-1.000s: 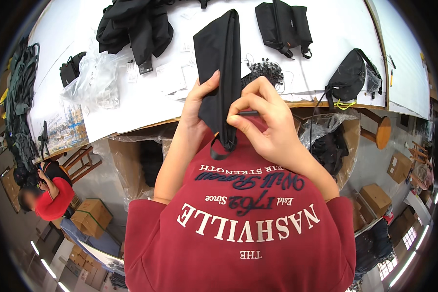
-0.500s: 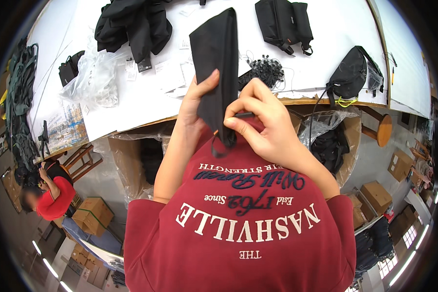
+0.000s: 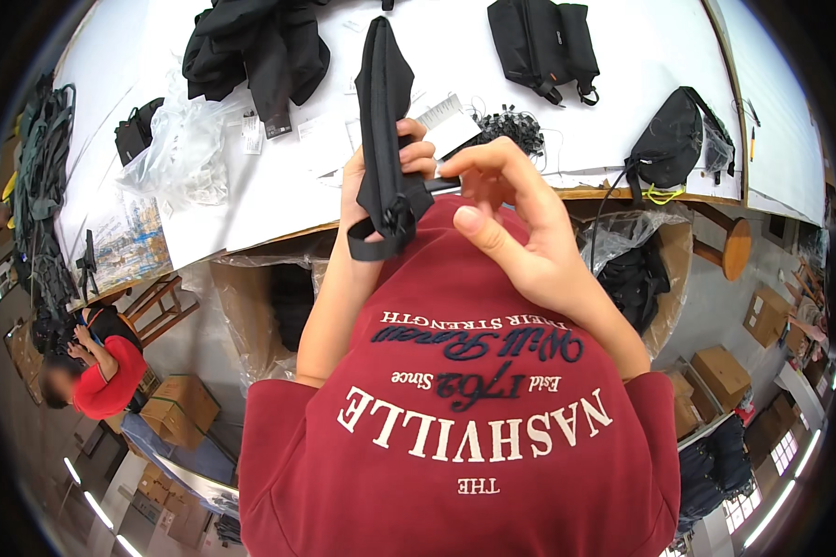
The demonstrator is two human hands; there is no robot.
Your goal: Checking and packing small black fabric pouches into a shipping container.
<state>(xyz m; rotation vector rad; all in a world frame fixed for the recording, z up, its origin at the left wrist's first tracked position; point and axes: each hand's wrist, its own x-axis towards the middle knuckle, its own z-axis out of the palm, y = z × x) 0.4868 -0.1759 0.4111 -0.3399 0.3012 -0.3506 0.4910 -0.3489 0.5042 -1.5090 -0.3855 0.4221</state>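
Note:
A slim black fabric bag (image 3: 382, 121) stands on edge, turned so its long narrow side shows. My left hand (image 3: 409, 153) is closed around it, fingers wrapping its right side. A black webbing loop (image 3: 373, 243) hangs at the bag's lower end. Just right of the bag, my right hand (image 3: 515, 204) has its thumb and index finger spread apart. A short dark strip (image 3: 444, 185) lies between the bag and those fingers; whether they touch it, I cannot tell.
Beyond my hands, the white table holds a pile of small black tags (image 3: 513, 130), crumpled clear plastic (image 3: 184, 153), black bags (image 3: 546, 46) and a black backpack (image 3: 667, 139). An open lined carton (image 3: 664, 278) sits below the edge. A co-worker in red (image 3: 111, 376) is at left.
The bag has turned from its broad face to its narrow side and shifted left. My right thumb and index finger have parted from their pinch beside it.

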